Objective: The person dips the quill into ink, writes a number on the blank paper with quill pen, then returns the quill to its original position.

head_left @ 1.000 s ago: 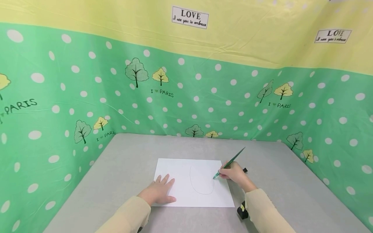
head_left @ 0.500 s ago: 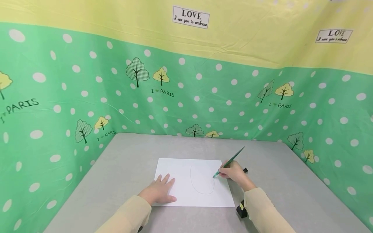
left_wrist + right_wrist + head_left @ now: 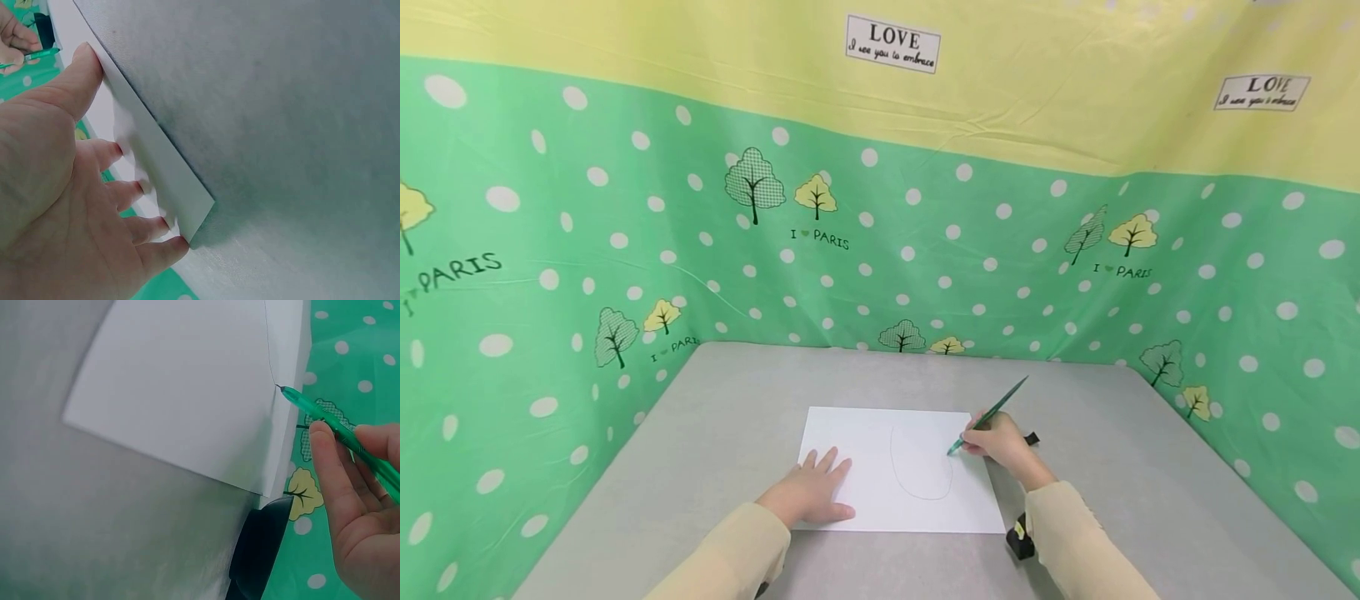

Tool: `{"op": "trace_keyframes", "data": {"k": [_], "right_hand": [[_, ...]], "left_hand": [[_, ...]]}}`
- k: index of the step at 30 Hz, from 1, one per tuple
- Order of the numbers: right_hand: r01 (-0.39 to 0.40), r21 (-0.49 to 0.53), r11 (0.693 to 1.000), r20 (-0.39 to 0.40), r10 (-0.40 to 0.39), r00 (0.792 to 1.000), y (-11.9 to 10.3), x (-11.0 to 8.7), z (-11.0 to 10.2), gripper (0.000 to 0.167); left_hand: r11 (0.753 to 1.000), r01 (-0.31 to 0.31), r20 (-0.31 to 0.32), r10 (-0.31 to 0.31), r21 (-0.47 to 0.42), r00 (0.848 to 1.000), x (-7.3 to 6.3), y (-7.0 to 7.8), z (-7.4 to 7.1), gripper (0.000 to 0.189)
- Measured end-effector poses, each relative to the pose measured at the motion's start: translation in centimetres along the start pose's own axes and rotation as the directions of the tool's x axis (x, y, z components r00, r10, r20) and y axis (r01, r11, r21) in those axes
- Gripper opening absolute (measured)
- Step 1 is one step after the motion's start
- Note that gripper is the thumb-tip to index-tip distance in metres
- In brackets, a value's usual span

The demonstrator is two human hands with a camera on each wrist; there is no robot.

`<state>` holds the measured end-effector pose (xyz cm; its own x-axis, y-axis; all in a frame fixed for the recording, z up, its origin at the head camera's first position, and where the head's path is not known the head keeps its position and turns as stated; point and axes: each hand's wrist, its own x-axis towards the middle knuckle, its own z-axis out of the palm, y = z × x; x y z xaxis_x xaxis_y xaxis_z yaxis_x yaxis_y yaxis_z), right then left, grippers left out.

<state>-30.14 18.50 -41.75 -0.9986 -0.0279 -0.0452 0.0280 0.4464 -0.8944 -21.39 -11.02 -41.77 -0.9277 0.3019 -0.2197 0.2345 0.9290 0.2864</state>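
A white sheet of paper (image 3: 865, 508) lies on the grey table, with a thin U-shaped line (image 3: 917, 499) on its right half. My left hand (image 3: 811, 492) rests on the sheet's left part, fingers straight and spread; in the left wrist view its fingertips (image 3: 164, 253) touch the paper near a corner. Between thumb and fingers my right hand (image 3: 1000, 443) pinches a green pen (image 3: 992, 415), tilted with its back end up and to the right. In the right wrist view the pen tip (image 3: 279, 388) touches the paper at the line's end.
A black box-like object (image 3: 1020, 540) with a yellow mark sits by the right sleeve (image 3: 1078, 533). Another black piece (image 3: 1032, 438) shows behind the right wrist. The grey table (image 3: 737, 400) ends at a green dotted curtain (image 3: 925, 275).
The pen tip has moved slightly up the sheet, away from me, and the right side of the line reaches a little higher. My left hand has stayed in place on the paper.
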Motion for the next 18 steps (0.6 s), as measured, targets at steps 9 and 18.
{"op": "trace_keyframes", "data": {"k": [9,18], "right_hand": [[-0.014,-0.014,1.000,-0.012,0.014,1.000,-0.19,0.12,0.27,0.007],[-0.003,-0.034,0.999,-0.021,0.002,1.000,-0.53,0.11,0.53,0.007]], "left_hand": [[1.000,0.003,0.000,-0.003,0.014,1.000,0.06,-0.03,0.07,0.073],[1.000,0.008,-0.007,-0.008,0.015,1.000,0.09,0.10,0.16,0.073]]}}
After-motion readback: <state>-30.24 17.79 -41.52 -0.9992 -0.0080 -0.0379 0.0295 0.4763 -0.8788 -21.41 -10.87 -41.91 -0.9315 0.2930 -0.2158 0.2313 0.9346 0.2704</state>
